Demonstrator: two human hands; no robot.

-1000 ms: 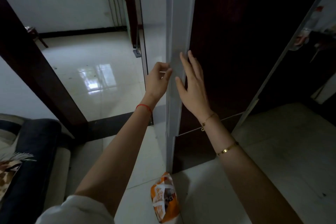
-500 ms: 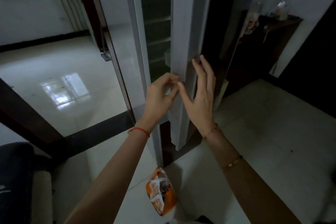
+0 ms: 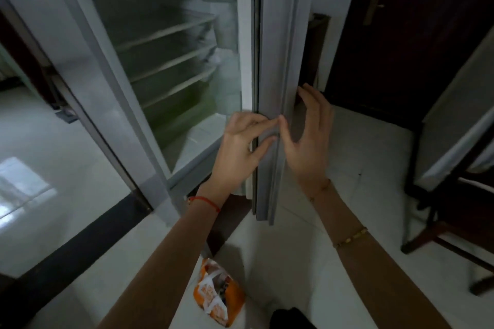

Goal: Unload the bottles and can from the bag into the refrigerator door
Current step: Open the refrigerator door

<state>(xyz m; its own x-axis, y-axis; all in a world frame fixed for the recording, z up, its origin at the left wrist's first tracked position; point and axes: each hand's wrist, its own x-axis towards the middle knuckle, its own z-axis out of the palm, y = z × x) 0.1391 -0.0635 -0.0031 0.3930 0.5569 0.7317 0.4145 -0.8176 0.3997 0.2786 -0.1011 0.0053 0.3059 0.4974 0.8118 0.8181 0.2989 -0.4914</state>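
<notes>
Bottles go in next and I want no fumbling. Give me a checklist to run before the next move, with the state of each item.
1. Refrigerator door swung open: ok, its edge faces the camera and the shelves show.
2. Door racks free for bottles: cannot tell, the inner side is hidden.
3. Left hand free: not ok, fingers on the door edge.
4. Right hand free: not ok, at the door edge.
5. Orange bag close by: ok, on the floor below the arms.
6. Bottles and can in bag: cannot tell.
</notes>
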